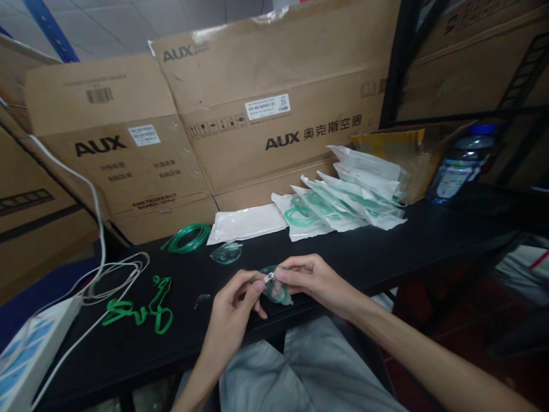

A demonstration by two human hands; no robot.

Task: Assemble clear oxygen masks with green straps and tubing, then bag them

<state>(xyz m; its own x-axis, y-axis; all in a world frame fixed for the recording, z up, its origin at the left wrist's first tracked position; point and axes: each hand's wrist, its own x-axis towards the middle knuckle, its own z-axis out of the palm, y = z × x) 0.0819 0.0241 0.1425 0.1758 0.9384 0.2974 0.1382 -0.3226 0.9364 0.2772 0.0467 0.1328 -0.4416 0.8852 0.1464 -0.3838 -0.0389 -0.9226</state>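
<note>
Between my two hands, over the front edge of the black table, is a clear greenish oxygen mask (279, 293). My left hand (240, 297) pinches its left side, thumb and fingers close to a small white-and-metal strip (269, 277) on it. From the right, my right hand (306, 279) grips the mask's other side with thumb and forefinger. Another clear mask (226, 253) lies on the table beyond my left hand. Green elastic straps (160, 306) lie loosely to the left, and a coil of green tubing (187, 238) rests behind them.
White-backed pouches (351, 197) with green tubing lean in a row at the back right, beside a flat white packet (249, 223). A blue-capped bottle (463, 163) stands far right. A power strip (38, 355) and white cable occupy the left. Cardboard boxes (274, 74) wall the back.
</note>
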